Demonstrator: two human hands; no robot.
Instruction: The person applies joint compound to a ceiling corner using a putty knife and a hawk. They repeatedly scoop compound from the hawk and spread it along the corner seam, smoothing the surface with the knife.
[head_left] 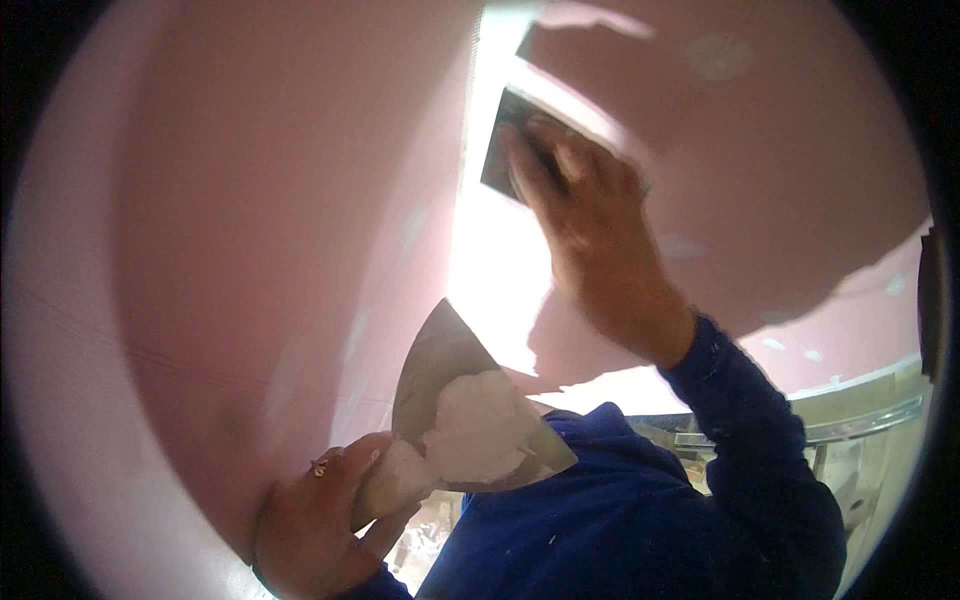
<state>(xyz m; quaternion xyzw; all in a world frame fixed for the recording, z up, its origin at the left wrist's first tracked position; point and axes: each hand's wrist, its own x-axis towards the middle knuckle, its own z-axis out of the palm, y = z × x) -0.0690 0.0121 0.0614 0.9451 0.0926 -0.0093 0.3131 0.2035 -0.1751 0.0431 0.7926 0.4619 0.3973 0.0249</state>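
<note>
- The left hand (310,525) is low down on the left side. Its fingers curl tight around the handle of a wide, grey, fan-shaped metal scraper (420,375).
- There is a small gold-coloured ring (320,468) on one finger of this hand.
- A thick, pale pink lump of soft paste (482,425) sits on the wide scraper. It covers the middle of the blade, and the grey metal shows around it.
- The right hand (605,240) is up high, reaching toward the long, bright white strip (495,250) between the pink boards. Its fingers press together on a dark, flat, four-sided blade (497,165) and grip it. The hand is a bit blurry.
- The dark blade is up by the white strip. I cannot tell if its whole edge touches.
- A big, smooth pink board (250,230) is on the left, and another smooth pink board (790,170) with pale spots is on the right. A big dark shadow falls on the right one.
- A dark blue cloth sleeve (750,410) covers the right arm.
- A shiny, curved silver bar (860,424) is at the far right, near the bottom.
</note>
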